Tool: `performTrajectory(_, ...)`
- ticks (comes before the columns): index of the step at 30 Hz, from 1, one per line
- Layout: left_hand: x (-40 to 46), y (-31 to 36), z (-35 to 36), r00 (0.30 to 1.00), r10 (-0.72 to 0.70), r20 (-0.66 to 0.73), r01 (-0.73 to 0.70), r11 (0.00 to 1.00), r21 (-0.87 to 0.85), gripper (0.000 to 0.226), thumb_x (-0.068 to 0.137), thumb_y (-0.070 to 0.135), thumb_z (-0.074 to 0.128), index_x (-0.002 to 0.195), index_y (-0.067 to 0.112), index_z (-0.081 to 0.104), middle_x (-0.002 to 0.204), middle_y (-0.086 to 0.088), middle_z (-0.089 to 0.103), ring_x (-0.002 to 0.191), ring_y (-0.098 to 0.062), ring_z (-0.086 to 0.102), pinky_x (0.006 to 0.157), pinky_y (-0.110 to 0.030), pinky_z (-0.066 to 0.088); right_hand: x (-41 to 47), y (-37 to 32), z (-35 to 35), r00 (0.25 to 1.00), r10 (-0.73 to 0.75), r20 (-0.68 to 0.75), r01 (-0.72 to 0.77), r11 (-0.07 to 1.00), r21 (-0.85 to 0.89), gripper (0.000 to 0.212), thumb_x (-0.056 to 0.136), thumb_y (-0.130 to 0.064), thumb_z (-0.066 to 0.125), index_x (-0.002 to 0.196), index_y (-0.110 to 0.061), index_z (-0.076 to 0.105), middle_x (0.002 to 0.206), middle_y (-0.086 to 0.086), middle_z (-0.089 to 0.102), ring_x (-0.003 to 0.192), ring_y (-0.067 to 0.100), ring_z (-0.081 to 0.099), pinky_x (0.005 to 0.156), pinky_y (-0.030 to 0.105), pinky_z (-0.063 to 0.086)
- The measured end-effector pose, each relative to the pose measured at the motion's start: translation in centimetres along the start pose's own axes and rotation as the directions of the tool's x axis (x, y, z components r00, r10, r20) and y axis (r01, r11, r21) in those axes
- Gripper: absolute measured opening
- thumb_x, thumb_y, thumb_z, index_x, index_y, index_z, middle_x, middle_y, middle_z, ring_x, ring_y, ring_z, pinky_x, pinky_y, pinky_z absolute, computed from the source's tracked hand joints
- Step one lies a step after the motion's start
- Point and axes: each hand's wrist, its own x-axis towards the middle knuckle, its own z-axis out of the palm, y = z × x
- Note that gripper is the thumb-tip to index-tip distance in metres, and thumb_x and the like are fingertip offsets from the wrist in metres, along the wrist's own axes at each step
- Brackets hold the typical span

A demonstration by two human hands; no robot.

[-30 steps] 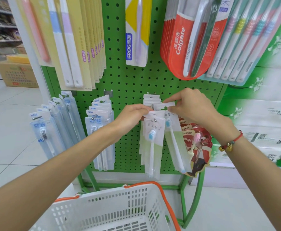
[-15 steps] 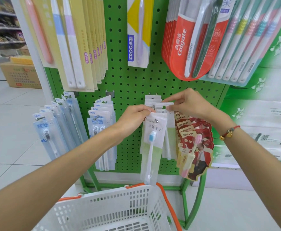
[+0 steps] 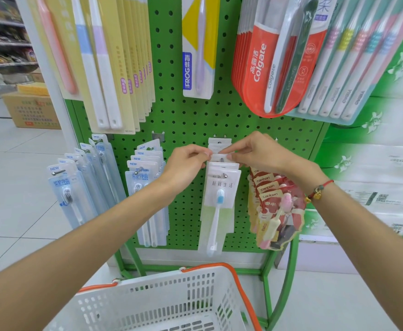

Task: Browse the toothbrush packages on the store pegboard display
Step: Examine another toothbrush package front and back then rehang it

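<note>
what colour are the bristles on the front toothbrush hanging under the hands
Blue in the middle with white edges, on a white toothbrush. The head view shows it clearly.

Retail shop: green pegboard [image 3: 186, 120] hung with packaged toothbrushes [image 3: 219, 201], stocked shelves [image 3: 2, 44] behind, shopping basket [image 3: 162, 304] below.

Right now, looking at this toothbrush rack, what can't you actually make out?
- Head view: the package top pinched by the left hand and right hand; fingers cover its print and hook hole.
- Packages behind the front white pack: overlapped, so no count.
- Colgate packs and yellow packs: tops cut off by the upper edge.
- Green boxes at right: blurred, print unreadable.
- Basket: bottom cut off below.
</note>
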Motion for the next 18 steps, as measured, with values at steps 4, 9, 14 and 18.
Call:
performTrajectory(4,0.6,0.2,0.0,1.0,-0.002,-0.002,0.002,1.0,0.031,0.017,0.097,0.017,0.053,0.109,0.022,0.064,0.112,0.005,0.063,0.107,-0.01,0.056,0.102,-0.031,0.042,0.3,0.2,-0.8,0.995,0.035,0.09,-0.042,0.996,0.073,0.021,0.097,-0.025,0.058,0.114,-0.028,0.07,0.093,-0.006,0.072,0.077,0.005,0.071,0.085,0.027,0.056)
performTrajectory(9,1.5,0.2,0.3,0.998,0.042,-0.047,-0.036,0.992,0.117,0.02,0.096,0.022,0.056,0.113,0.025,0.066,0.115,0.01,0.062,0.113,-0.012,0.054,0.102,-0.034,0.042,1.2,1.0,-1.7,0.989,0.094,-0.112,-0.088,0.994,0.057,0.018,0.093,-0.022,0.063,0.109,-0.021,0.07,0.074,-0.001,0.073,0.056,0.003,0.065,0.075,0.026,0.055)
performTrajectory(14,2.0,0.4,0.2,0.996,0.076,0.045,-0.086,0.96,0.267,0.022,0.098,0.026,0.052,0.115,0.028,0.066,0.122,0.008,0.061,0.115,-0.014,0.053,0.096,-0.029,0.041,1.9,0.5,-1.8,0.996,0.086,0.01,-0.085,0.993,-0.077,0.02,0.083,-0.031,0.075,0.102,-0.028,0.072,0.081,0.003,0.073,0.052,-0.001,0.061,0.062,0.019,0.046)
performTrajectory(18,2.1,0.2,0.0,0.987,0.159,0.029,-0.156,0.89,0.428,0.015,0.097,0.03,0.053,0.103,0.033,0.066,0.123,0.002,0.06,0.117,-0.019,0.05,0.09,-0.035,0.045,2.6,0.1,-0.9,0.995,0.103,0.008,-0.101,0.989,-0.112,0.006,0.083,-0.037,0.074,0.085,-0.036,0.067,0.077,0.003,0.073,0.064,0.008,0.067,0.081,0.033,0.056)
